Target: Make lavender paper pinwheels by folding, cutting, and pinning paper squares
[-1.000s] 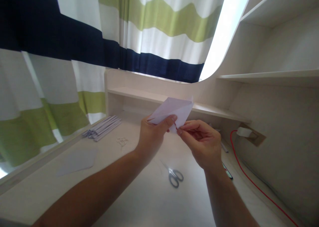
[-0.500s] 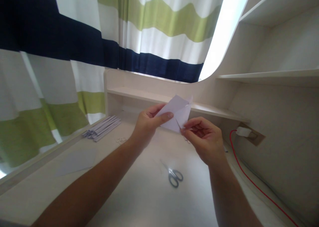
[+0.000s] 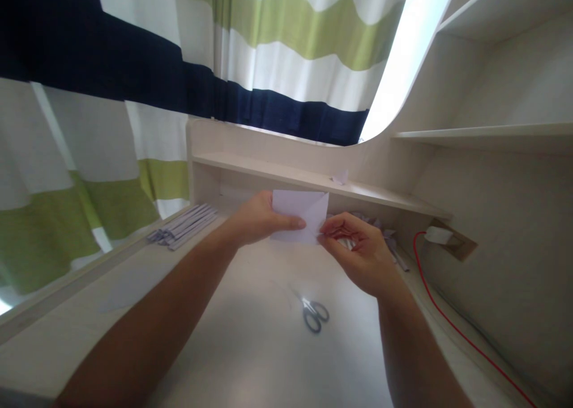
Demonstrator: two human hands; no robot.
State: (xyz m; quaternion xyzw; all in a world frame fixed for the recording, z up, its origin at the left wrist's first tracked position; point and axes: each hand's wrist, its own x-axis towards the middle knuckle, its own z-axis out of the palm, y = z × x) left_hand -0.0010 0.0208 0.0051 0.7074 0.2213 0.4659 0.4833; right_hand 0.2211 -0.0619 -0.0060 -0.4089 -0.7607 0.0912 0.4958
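Observation:
Over the desk I hold up a folded sheet of white paper (image 3: 298, 205), with a diagonal fold line towards its upper right corner. My left hand (image 3: 259, 220) is closed on its left side, thumb lying across the front and the other fingers hidden behind. The thumb and fingertips of my right hand (image 3: 356, 244) pinch the paper's lower right edge; whether anything small is between them too is hidden. Scissors (image 3: 313, 314) with dark handles lie on the desk below both hands, blades pointing away to the upper left.
A bundle of rolled paper sticks (image 3: 185, 226) lies at the back left. Flat white paper (image 3: 134, 286) rests beside my left forearm. More paper pieces (image 3: 389, 238) lie behind my right hand. A paper scrap (image 3: 340, 177) sits on the low shelf (image 3: 268, 168). A red cable (image 3: 441, 312) runs along the right wall.
The folded paper has turned from a tilt to nearly level and come slightly lower. Both hands moved with it. A thin dark line near my right fingertips no longer shows.

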